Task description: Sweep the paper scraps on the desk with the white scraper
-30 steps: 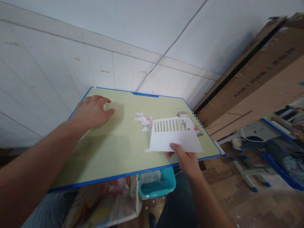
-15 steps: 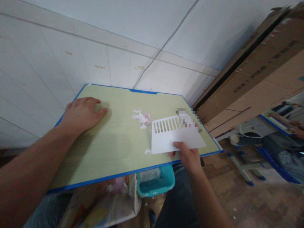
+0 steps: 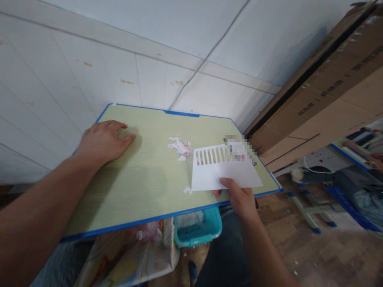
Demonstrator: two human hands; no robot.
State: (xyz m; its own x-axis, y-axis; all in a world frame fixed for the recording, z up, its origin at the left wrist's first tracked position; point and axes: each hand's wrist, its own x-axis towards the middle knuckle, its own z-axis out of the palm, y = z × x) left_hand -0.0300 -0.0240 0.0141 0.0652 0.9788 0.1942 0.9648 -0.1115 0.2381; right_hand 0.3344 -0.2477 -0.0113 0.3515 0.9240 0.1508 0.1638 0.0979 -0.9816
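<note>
The person's bare left hand (image 3: 103, 139) has a broad, rounded back and joins a long, bare left forearm (image 3: 60, 191). The bare right hand (image 3: 241, 199) continues into a bare right forearm (image 3: 266, 247), which becomes wider lower down. The dark blue cloth right trouser leg (image 3: 226, 255) looks smooth; the greyish-blue fabric left trouser leg (image 3: 61, 263) appears lighter, with a faintly mottled texture.
</note>
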